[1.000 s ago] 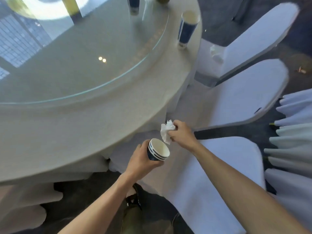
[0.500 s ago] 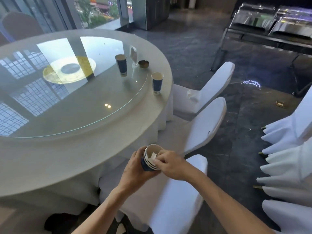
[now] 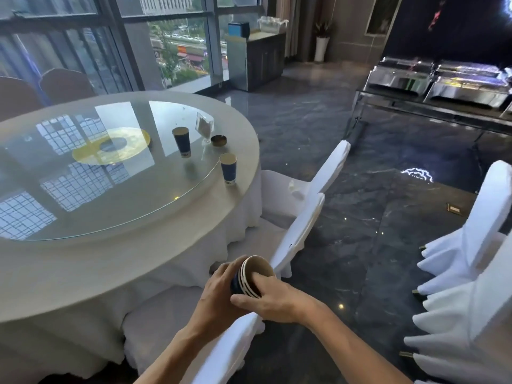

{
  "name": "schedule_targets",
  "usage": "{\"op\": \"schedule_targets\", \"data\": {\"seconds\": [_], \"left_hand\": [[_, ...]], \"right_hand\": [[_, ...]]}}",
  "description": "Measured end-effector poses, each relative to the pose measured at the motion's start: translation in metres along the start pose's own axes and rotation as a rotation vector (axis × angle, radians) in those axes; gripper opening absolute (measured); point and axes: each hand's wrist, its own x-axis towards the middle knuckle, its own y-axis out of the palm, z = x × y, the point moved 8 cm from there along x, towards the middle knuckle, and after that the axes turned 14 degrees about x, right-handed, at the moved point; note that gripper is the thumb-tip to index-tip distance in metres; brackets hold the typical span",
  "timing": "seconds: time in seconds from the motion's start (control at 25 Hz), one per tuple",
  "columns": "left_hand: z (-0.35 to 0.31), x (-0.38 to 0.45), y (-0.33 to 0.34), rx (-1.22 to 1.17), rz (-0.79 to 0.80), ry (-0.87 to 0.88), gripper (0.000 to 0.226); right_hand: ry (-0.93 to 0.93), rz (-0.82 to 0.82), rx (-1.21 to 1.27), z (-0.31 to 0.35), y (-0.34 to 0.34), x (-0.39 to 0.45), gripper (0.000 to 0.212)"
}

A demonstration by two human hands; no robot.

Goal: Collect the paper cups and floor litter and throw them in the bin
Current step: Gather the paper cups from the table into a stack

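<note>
My left hand grips a stack of blue paper cups from the left, tilted with the mouth facing right. My right hand has its fingers pushed inside the top cup; the tissue is hidden under them. Two more blue paper cups stand on the round table: one on the glass turntable, one at the table's right edge. A crumpled white tissue lies on the seat of the far chair. A small piece of litter lies on the dark floor at right.
The round table has a white cloth and a glass turntable with a card holder and small dish. White-covered chairs line its right side; more chairs stand at far right. Buffet warmers sit behind.
My right hand has gone from holding the tissue beside the cups to pressing it down inside the top cup. The view has lifted, showing the table and room.
</note>
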Motion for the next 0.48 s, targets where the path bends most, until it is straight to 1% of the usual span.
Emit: {"op": "schedule_targets", "data": {"seconds": [0.08, 0.2, 0.24, 0.32, 0.4, 0.48], "left_hand": [[-0.005, 0.016, 0.007, -0.008, -0.016, -0.011, 0.086], [-0.003, 0.046, 0.032, -0.064, -0.038, -0.037, 0.082], [-0.001, 0.059, 0.042, -0.063, -0.042, -0.053, 0.08], [-0.001, 0.092, 0.059, -0.039, -0.061, -0.064, 0.077], [0.0, 0.134, 0.076, -0.051, -0.079, -0.062, 0.076], [0.0, 0.181, 0.089, -0.073, -0.101, -0.08, 0.076]], "right_hand": [[-0.057, 0.009, 0.013, 0.001, -0.018, 0.006, 0.081], [-0.038, 0.078, -0.058, -0.01, -0.049, 0.024, 0.062], [-0.024, 0.097, -0.091, -0.015, -0.06, 0.031, 0.061], [0.001, 0.119, -0.143, -0.024, -0.09, 0.05, 0.066], [-0.042, 0.112, -0.157, -0.029, -0.126, 0.074, 0.069], [-0.085, 0.109, -0.128, -0.029, -0.168, 0.097, 0.065]]}}
